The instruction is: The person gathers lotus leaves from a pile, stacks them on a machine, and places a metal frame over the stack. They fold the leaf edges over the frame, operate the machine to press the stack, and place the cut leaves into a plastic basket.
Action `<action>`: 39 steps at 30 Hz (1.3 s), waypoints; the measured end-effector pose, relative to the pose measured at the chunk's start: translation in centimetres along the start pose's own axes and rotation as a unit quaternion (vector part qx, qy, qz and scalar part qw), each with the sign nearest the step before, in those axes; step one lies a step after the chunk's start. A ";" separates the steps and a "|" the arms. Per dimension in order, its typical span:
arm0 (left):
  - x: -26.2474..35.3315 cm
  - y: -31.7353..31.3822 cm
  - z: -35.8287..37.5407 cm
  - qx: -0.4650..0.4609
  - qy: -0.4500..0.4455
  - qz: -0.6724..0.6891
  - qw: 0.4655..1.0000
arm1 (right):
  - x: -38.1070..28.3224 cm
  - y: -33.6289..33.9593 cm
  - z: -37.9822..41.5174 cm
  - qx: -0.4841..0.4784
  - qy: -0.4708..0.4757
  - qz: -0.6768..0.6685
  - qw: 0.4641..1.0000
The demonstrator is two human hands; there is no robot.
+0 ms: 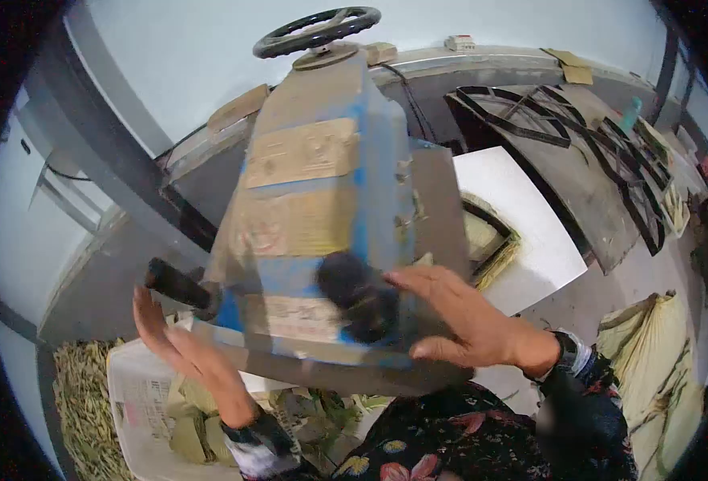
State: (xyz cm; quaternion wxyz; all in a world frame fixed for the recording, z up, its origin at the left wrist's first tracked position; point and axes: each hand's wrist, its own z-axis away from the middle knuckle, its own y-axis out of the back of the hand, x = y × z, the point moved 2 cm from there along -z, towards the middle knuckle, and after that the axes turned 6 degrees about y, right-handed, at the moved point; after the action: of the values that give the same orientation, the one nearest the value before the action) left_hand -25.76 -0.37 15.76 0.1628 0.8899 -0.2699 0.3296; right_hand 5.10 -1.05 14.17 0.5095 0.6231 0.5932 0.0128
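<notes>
At mid-frame in the head view, the dusty blue machine stands between the hands, its labels illegible. Left hand: fingers extended, just beside the black handle. Right hand: thumb and fingers spread wide at the blurred black knob, possibly touching it. The white bin is cut off below.

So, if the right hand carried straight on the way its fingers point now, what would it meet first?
Probably the blurred black knob on the front of the machine, just beyond the right hand's fingertips; depth is unclear, so it might pass it narrowly.
</notes>
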 end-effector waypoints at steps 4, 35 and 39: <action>0.8 -1.3 7.0 -0.253 -0.072 0.047 0.964 | 8.9 1.1 3.4 0.116 -0.135 0.173 0.969; 0.2 -5.5 16.4 -0.414 -0.309 -0.103 0.850 | 16.7 5.8 3.4 -0.002 -0.056 0.238 0.970; 3.6 -2.6 15.2 -0.477 -0.261 -0.155 0.825 | 4.3 -1.4 0.2 -0.321 0.131 0.141 0.927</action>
State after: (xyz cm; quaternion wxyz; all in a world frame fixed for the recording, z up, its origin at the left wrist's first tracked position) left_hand -14.33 -6.70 6.80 0.5394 0.7843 -0.2842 -0.1147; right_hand 5.45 1.73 10.64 0.5932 0.4961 0.5247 0.3559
